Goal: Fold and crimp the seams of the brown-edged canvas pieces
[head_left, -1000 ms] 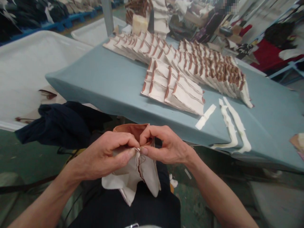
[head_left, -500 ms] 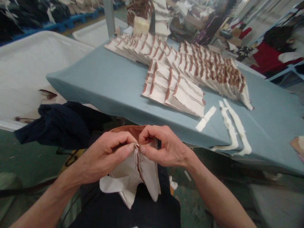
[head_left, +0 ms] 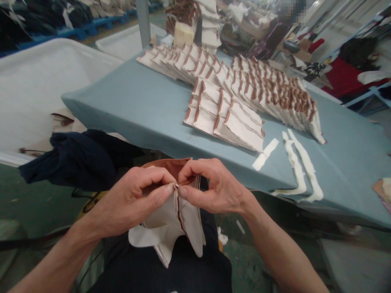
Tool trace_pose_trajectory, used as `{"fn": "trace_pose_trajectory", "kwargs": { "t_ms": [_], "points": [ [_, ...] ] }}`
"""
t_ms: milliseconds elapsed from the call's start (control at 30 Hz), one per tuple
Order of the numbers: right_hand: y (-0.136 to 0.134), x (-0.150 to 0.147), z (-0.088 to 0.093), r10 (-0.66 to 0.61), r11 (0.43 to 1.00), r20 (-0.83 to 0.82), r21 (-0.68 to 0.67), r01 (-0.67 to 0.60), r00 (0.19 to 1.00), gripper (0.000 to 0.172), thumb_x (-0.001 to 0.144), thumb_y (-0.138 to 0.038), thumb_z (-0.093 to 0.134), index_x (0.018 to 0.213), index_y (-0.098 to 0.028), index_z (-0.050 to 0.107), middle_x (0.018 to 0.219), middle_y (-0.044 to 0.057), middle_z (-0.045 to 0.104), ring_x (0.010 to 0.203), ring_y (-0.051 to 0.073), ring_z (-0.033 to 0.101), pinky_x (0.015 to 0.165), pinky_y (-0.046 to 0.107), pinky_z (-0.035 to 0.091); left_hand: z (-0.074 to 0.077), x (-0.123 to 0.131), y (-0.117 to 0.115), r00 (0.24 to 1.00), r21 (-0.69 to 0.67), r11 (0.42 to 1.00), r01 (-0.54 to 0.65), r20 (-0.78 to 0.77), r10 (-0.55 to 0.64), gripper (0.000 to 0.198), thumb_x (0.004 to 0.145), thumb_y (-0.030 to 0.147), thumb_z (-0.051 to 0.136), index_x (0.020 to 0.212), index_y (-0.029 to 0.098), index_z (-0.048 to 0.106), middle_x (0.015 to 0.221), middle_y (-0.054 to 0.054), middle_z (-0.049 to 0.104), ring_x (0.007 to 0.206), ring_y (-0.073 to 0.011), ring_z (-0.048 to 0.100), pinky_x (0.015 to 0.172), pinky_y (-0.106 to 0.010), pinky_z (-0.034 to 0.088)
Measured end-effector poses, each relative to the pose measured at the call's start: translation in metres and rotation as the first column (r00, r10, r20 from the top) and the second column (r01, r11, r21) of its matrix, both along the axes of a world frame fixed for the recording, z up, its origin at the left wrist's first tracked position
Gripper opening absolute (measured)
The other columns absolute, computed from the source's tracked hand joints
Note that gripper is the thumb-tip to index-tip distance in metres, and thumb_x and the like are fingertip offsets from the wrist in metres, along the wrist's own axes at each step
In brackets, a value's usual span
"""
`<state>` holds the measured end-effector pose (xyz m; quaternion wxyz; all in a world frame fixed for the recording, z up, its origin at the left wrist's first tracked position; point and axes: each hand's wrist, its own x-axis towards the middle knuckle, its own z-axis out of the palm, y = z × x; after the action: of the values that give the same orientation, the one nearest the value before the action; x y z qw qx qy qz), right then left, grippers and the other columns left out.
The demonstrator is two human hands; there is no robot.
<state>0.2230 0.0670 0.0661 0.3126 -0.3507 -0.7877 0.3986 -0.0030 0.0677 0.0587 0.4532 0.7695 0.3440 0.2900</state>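
Note:
A sewn fabric piece (head_left: 191, 221), off-white outside with a brown lining and brown seam edge, hangs over my lap. My left hand (head_left: 143, 199) pinches its top seam between thumb and forefinger. Right beside it, my right hand (head_left: 210, 185) pinches the same seam from the other side, the fingertips of both hands almost meeting. Whatever small detail lies between the fingertips is too small to make out. Below the hands the off-white panels fall in loose flaps, one of them curling out to the left.
Ahead stands a table with a blue-grey cover (head_left: 128, 106). Overlapping rows of similar off-white and brown pieces (head_left: 226, 116) lie on it. White strips (head_left: 297, 167) hang over its front edge. A white bin (head_left: 55, 77) and a dark blue cloth (head_left: 82, 158) are at the left.
Both hands keep their pinch on the seam and have hardly moved. Loose thread ends that showed below the fingertips are less visible. The view has shifted very slightly.

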Motion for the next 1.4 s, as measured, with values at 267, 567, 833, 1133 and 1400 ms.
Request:
{"fn": "trace_pose_trajectory", "kwargs": {
  "t_ms": [267, 567, 833, 1133, 1400],
  "points": [
    [0.003, -0.001, 0.004, 0.03, 0.984, 0.001, -0.178, -0.029, 1.0, 0.012, 0.09, -0.022, 0.065, 0.079, -0.018, 0.065, 0.072, -0.003, 0.067, 0.062, 0.008, 0.056, 0.062, 0.019, 0.045, 0.0, 0.001, 0.002, 1.0, -0.028, 1.0, -0.01, 0.01, 0.01, 0.027, 0.094, 0.024, 0.058, 0.071, 0.017, 0.07, 0.061, 0.006, 0.06, 0.053, -0.0074, 0.051, 0.048, -0.014, 0.038],
    [0.007, 0.001, 0.013, 0.072, 0.993, 0.057, -0.097, -0.066, 0.996, 0.013, 0.093, -0.024, 0.069, 0.083, -0.015, 0.068, 0.072, -0.003, 0.068, 0.064, 0.008, 0.06, 0.063, 0.018, 0.045, 0.001, 0.002, 0.001, 0.999, -0.074, 0.997, -0.025, 0.022, 0.026, 0.028, 0.092, 0.025, 0.057, 0.068, 0.015, 0.069, 0.059, 0.006, 0.058, 0.051, -0.007, 0.047, 0.047, -0.015, 0.036],
    [0.009, 0.0, 0.019, 0.093, 0.991, 0.062, -0.1, -0.087, 0.994, 0.01, 0.091, -0.019, 0.066, 0.082, -0.016, 0.067, 0.071, -0.003, 0.067, 0.062, 0.008, 0.058, 0.061, 0.018, 0.044, 0.005, 0.004, 0.0, 1.0, -0.119, 0.993, -0.022, 0.011, 0.024, 0.028, 0.091, 0.029, 0.059, 0.068, 0.015, 0.069, 0.06, 0.004, 0.058, 0.052, -0.0086, 0.049, 0.048, -0.017, 0.037],
    [0.011, -0.001, 0.023, 0.087, 0.981, 0.161, -0.187, -0.056, 0.983, 0.01, 0.089, -0.02, 0.066, 0.081, -0.016, 0.067, 0.066, -0.005, 0.063, 0.06, 0.008, 0.053, 0.058, 0.019, 0.038, 0.0, 0.003, 0.0, 1.0, -0.105, 0.994, -0.028, 0.002, 0.028, 0.029, 0.092, 0.03, 0.058, 0.07, 0.016, 0.07, 0.06, 0.004, 0.057, 0.052, -0.0088, 0.047, 0.048, -0.019, 0.034],
    [0.008, -0.002, 0.023, 0.071, 0.967, 0.26, -0.253, -0.004, 0.963, 0.011, 0.089, -0.019, 0.064, 0.078, -0.017, 0.064, 0.061, -0.007, 0.054, 0.055, 0.007, 0.044, 0.055, 0.021, 0.031, -0.001, 0.006, -0.002, 0.996, 0.045, 0.997, -0.069, -0.052, 0.071, 0.025, 0.092, 0.023, 0.058, 0.069, 0.017, 0.068, 0.06, 0.005, 0.059, 0.052, -0.0082, 0.049, 0.049, -0.019, 0.036]
  ]
}}
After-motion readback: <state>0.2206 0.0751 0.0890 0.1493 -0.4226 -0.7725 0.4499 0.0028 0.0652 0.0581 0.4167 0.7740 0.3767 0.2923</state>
